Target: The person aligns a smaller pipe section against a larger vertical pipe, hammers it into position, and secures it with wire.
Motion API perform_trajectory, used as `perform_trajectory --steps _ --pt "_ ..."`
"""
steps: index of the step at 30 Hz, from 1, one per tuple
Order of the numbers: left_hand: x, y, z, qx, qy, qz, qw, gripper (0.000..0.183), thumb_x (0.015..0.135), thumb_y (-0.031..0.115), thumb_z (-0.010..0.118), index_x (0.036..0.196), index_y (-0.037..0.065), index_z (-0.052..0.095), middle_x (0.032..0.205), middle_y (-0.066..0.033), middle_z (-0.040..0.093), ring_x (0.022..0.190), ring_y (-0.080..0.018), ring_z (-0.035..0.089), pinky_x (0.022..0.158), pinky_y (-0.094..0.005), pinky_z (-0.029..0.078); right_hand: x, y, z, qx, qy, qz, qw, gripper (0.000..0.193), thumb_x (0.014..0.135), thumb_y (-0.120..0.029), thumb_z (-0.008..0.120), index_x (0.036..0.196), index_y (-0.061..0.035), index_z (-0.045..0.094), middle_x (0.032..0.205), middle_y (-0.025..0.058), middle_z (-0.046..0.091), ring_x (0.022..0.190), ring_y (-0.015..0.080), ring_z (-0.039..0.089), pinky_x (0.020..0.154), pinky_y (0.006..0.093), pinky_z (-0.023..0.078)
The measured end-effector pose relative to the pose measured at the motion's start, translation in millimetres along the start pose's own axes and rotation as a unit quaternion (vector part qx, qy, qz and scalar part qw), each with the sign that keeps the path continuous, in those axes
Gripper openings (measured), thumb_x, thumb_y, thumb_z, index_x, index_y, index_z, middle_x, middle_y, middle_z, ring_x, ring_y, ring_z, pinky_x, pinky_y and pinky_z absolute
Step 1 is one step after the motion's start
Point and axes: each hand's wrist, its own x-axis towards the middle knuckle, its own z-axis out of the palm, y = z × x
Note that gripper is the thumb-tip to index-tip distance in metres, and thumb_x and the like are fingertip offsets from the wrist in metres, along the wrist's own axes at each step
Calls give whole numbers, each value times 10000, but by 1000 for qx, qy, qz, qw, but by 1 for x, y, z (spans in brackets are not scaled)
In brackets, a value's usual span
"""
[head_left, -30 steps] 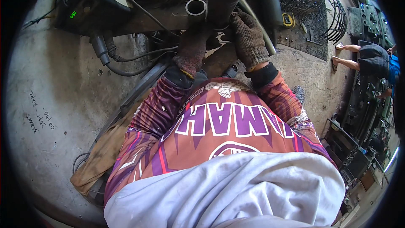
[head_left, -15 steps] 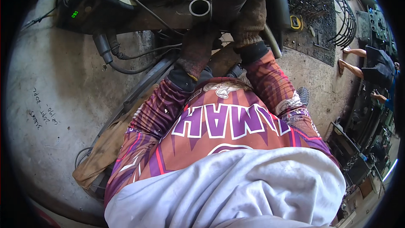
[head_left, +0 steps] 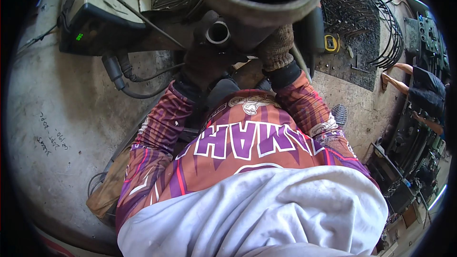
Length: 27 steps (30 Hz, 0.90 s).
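Observation:
A large dark metal pipe (head_left: pixel 259 14) rises toward me at the top middle, its wide round mouth facing up. My right hand (head_left: pixel 278 47), in a worn brown knit glove, is closed against the pipe's right side below the rim; its fingertips are hidden behind the metal. To the left of the big pipe shows the pale ring end of a smaller pipe (head_left: pixel 210 34). My left hand (head_left: pixel 202 62), in a dark glove, wraps round this smaller pipe, with a gloved finger visible behind its end. Whether the two pipes are joined is not visible.
A boxy machine (head_left: pixel 102 16) with a green display stands at the upper left, a thick cable (head_left: pixel 138 96) plugged in below. A yellow tape measure (head_left: pixel 332 43) lies right, by metal rods (head_left: pixel 350 24) and bent black bars (head_left: pixel 388 28). Another person (head_left: pixel 426 90) is at far right.
The large pipe has tipped so its open mouth now faces up toward me. The smaller pipe's ring end has shifted down and left. My left hand has moved up and left onto it.

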Motion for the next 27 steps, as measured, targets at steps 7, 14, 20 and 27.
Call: perform_trajectory --steps 7,14,20,27 --pt "-11 11 4 -133 -30 -67 988 527 941 358 639 1377 76 550 1346 -156 603 1289 -300 544 1115 -459 403 8 18 -7 -41 -60 -34 997 576 1075 -473 370 1397 -16 509 1221 140 659 1128 220 645 994 374 500" --pt "2 19 -14 -84 -53 -55 993 683 859 540 720 1390 144 553 1346 -107 616 1246 -282 571 1105 -436 408 7 -7 -18 -108 -69 -112 985 576 1059 -466 428 1407 -11 488 1200 134 665 1111 217 647 990 379 499" --pt "1 16 4 -189 77 -61 977 376 905 421 664 1246 263 685 1258 -48 693 1104 -280 677 1046 -449 451 -31 -44 -31 13 60 119 991 453 961 -277 652 1296 20 584 1133 142 695 1052 213 666 909 317 508" --pt "9 30 -11 -390 115 -165 899 666 767 272 867 1298 55 528 1099 -83 665 986 -231 674 853 -370 541 -52 -32 -37 33 -39 256 965 371 989 -234 663 1256 15 599 979 70 698 803 112 667 696 238 537"
